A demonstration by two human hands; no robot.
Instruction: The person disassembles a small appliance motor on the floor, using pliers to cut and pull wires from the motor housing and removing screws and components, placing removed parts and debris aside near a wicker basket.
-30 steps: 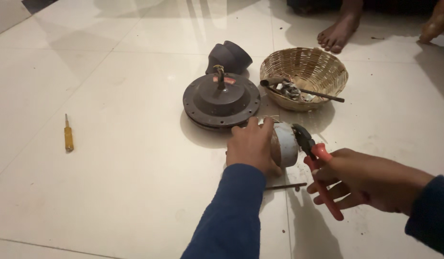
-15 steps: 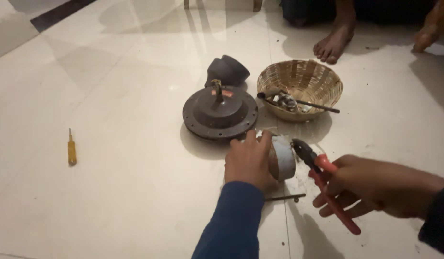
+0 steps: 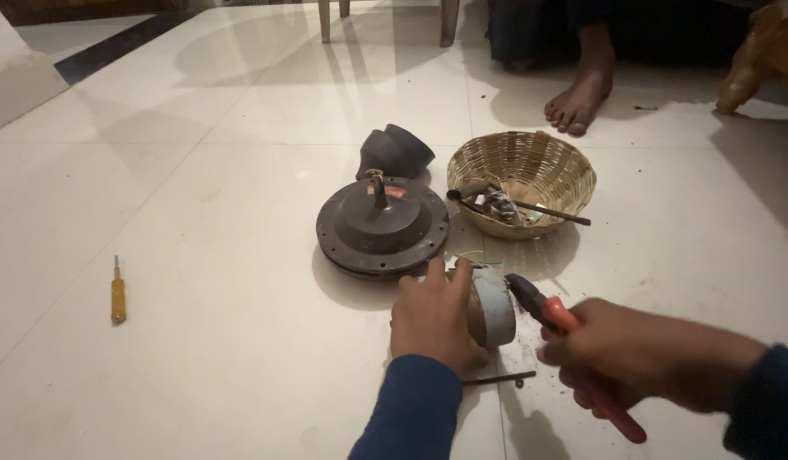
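1. A grey drum (image 3: 493,308) lies on its side on the tiled floor (image 3: 198,213), just in front of the dark motor housing (image 3: 383,227). Its flat end faces right, toward the pliers, so its axis runs roughly left to right across the view.

2. The left hand (image 3: 435,319) is clamped over the drum's left side, fingers curled on top. It appears to pin the drum down so it cannot roll while the tool works at it.

3. The right hand (image 3: 619,351) is closed round the red handles of the pliers (image 3: 554,317). Their dark nose points up and left, ending just beside the drum's rim. Whether the jaws grip anything cannot be told.

4. A thin dark rod (image 3: 498,378) lies on the floor below the drum, near both hands.

5. The motor housing sits flat, its short shaft upright. A dark cup (image 3: 395,152) lies tipped behind it.

6. A wicker basket (image 3: 547,158) to the right holds small parts and a long tool, within reach.

7. A yellow screwdriver (image 3: 118,294) lies well apart at left. Another person's bare foot (image 3: 577,98) rests beyond the basket.
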